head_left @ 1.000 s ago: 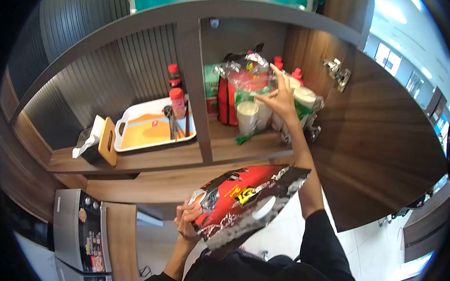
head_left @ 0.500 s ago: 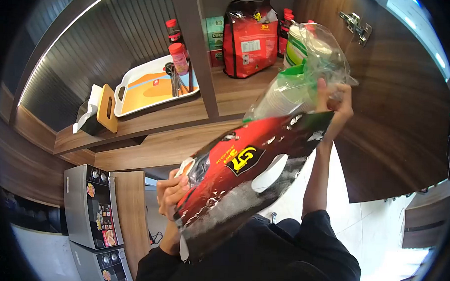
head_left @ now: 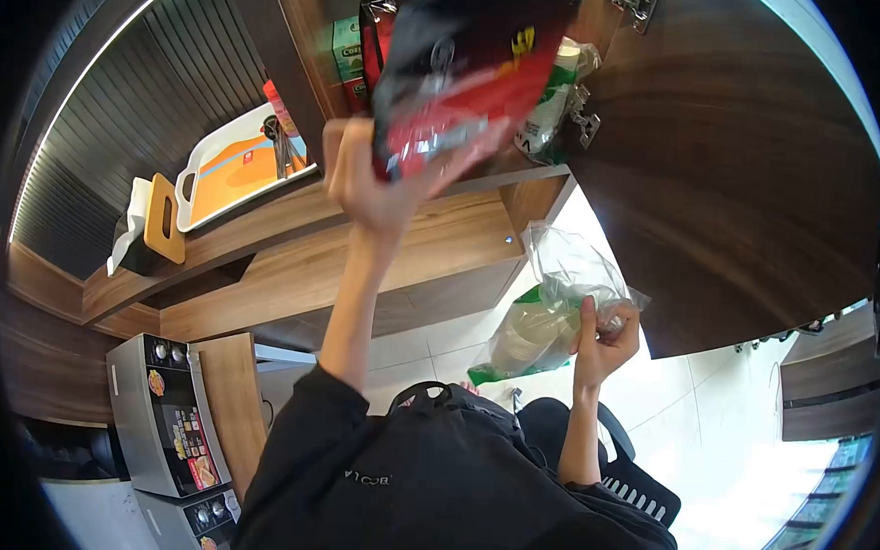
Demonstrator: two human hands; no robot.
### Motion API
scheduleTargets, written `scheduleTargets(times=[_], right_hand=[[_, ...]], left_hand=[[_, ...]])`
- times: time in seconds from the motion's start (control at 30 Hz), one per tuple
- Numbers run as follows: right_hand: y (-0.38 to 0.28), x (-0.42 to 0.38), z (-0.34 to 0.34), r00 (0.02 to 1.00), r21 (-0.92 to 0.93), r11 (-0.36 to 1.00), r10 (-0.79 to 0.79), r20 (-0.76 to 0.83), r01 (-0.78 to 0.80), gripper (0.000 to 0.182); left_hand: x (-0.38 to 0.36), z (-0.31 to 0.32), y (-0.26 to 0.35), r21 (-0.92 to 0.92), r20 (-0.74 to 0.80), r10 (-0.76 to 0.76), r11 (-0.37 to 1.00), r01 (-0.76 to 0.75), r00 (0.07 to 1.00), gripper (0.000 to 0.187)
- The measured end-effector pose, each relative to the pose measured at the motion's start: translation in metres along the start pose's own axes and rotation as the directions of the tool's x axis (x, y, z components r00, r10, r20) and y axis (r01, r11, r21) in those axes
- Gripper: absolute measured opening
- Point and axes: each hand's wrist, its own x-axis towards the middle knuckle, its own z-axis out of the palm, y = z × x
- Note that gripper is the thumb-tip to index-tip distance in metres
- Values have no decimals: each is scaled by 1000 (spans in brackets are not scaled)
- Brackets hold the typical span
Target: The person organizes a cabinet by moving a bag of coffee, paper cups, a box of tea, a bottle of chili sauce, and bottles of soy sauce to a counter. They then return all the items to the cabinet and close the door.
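Observation:
My left hand point(head_left: 371, 180) is raised to the open cupboard. It grips the bottom of a red and black coffee bag point(head_left: 470, 102), slightly blurred and tilted in front of the shelf. Lower down on the right, my right hand point(head_left: 607, 344) clutches the gathered neck of a clear plastic bag point(head_left: 571, 265) with green parts. Pale cups, apparently stacked, show through its lower end. Behind the coffee bag, another red and black bag point(head_left: 376, 35) is mostly hidden. A green and white package point(head_left: 552, 114) stands at the shelf's right side.
An open cupboard door point(head_left: 734, 188) fills the right side. To the left, a white tray point(head_left: 186, 184) bears an orange sheet, a bottle and utensils, beside a tissue box point(head_left: 166, 222). Green boxes point(head_left: 348, 49) stand inside the cupboard. Grey appliances point(head_left: 140, 410) are at lower left.
The coffee bag has gone up to the cupboard shelf in my left hand, and my right hand no longer touches it. My right hand has lowered with the plastic bag of cups.

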Motion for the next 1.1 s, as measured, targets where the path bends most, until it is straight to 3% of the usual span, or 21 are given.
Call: scheduleTargets(times=[0.07,0.17,0.23,0.3,0.37,0.47,0.5,0.6,0.7,0.8,0.9,0.93,1.0,1.03,1.1], right_hand=[[0,0,-4,999,75,997,-34,6,34,24],[5,3,-14,997,52,996,-74,23,73,18],[2,7,-10,994,65,992,-107,5,106,15],[-8,16,3,987,94,983,-159,-14,160,10],[-3,30,8,977,139,969,-212,39,205,18],[-18,49,22,964,151,959,-252,82,238,21],[-23,57,28,959,166,953,-269,87,252,21],[-35,84,55,946,192,935,-316,76,297,16],[-50,115,89,934,204,921,-351,66,332,15],[-44,150,133,897,378,836,-441,32,398,16],[-3,192,172,845,221,877,-474,246,427,19],[18,200,186,836,196,892,-450,313,407,21],[50,204,196,725,79,780,-610,321,621,40],[50,204,197,648,21,695,-681,341,719,50],[51,194,193,641,147,696,-709,293,703,75]], left_hand=[[3,37,-23,42,-29,71,997,-70,997,62],[-4,56,-48,84,139,-192,980,182,972,73],[-7,53,-71,43,219,-405,913,406,888,81],[-15,55,-75,57,210,-355,934,351,911,86],[-18,56,-63,-12,142,-289,956,294,947,95],[-27,51,-47,285,-28,-104,952,108,994,81],[-40,51,-45,358,-97,-11,932,46,995,56],[-61,52,-60,148,208,268,942,-301,941,32],[-63,57,-64,202,445,-89,979,-3,891,23],[-72,53,-81,148,534,35,980,-134,845,22],[-76,50,-67,-87,466,-159,971,224,871,24],[-80,50,-59,-120,510,-169,957,264,843,25],[-86,54,-43,-187,597,-175,918,349,783,27],[-90,58,-40,-161,615,-106,953,256,781,29],[-99,71,-37,-110,641,17,992,69,768,32]])
